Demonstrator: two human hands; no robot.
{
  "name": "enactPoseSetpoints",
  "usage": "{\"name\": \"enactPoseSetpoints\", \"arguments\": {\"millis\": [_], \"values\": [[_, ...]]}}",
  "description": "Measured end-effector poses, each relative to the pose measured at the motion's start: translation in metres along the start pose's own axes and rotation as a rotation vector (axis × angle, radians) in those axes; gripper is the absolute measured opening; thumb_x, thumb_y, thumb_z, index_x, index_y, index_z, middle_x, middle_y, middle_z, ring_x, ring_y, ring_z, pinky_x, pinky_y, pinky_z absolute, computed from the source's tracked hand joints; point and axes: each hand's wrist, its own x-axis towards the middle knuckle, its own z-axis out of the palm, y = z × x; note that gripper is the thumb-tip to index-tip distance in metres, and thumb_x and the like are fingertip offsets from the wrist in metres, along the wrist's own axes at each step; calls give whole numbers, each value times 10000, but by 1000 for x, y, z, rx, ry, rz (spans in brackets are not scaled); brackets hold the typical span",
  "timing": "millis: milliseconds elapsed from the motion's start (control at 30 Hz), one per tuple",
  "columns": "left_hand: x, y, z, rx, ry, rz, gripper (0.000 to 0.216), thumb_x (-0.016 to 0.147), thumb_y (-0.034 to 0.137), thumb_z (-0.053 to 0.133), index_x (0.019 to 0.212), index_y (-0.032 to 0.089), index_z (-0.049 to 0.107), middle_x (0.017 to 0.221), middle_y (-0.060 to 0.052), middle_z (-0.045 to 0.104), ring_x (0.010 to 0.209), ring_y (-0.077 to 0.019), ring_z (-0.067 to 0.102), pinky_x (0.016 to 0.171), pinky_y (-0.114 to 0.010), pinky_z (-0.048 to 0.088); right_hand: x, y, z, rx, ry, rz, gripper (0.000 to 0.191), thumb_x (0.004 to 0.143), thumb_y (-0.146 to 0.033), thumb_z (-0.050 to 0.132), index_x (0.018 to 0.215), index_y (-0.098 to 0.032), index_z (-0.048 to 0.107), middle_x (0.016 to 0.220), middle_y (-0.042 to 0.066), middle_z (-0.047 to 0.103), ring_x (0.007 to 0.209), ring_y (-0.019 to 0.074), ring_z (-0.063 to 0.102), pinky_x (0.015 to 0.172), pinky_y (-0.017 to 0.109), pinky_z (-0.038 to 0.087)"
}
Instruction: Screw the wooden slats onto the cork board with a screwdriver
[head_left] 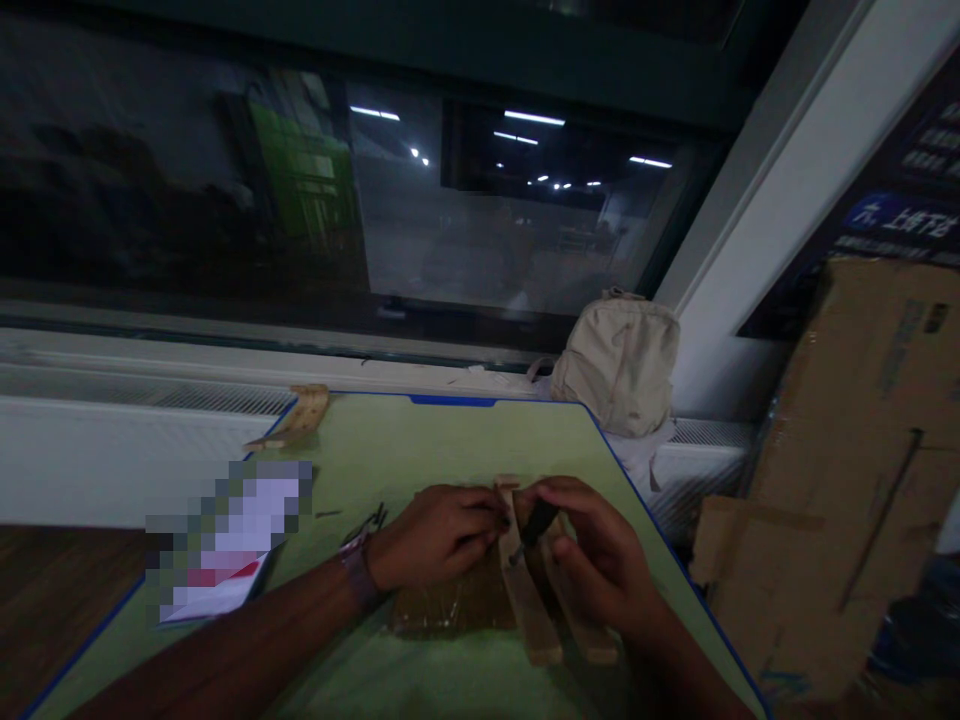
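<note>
My left hand rests on a flat brown board on the green table, its fingers curled against the end of a narrow wooden strip. My right hand is closed on a dark-handled tool, whose tip points down at the wooden strips. A second wooden strip lies beside the first, partly under my right hand. The scene is dim, so the tool's tip is hard to make out.
The green table has a blue edge. A paper sheet lies at its left, a wooden piece at the far left corner. A beige bag sits on the sill. Cardboard boxes stand at the right.
</note>
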Motion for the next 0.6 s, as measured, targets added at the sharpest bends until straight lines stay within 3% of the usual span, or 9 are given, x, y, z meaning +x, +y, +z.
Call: {"name": "enactPoseSetpoints", "arguments": {"millis": [100,233,433,600], "values": [[0,0,1,6,6,2,180,925,146,488,1008,194,641,1157,-38,646,1006,-190,644,868,-259,490,1,-4,3,26,-5,26,358,940,-167,526,1267,-306,568,1149,84,690,1117,224,627,942,410,509],[-1,-1,1,14,3,2,193,933,148,485,1033,198,643,1163,-41,645,1024,-192,638,901,-267,483,4,-4,6,64,71,-1,337,897,-130,598,1185,-305,606,1003,62,703,985,205,659,840,367,547],[-2,0,-1,32,-9,4,190,930,161,473,990,184,652,1136,-61,657,990,-200,650,858,-273,499,0,4,4,0,158,-54,367,809,-92,689,1099,-298,594,902,33,609,834,190,606,706,340,525],[-1,2,-2,47,-4,9,180,929,156,482,966,188,655,1136,-49,660,992,-192,651,849,-260,498,-2,1,1,3,12,-48,365,911,-257,578,1276,-280,563,1117,108,641,1076,253,592,884,439,512]]}}
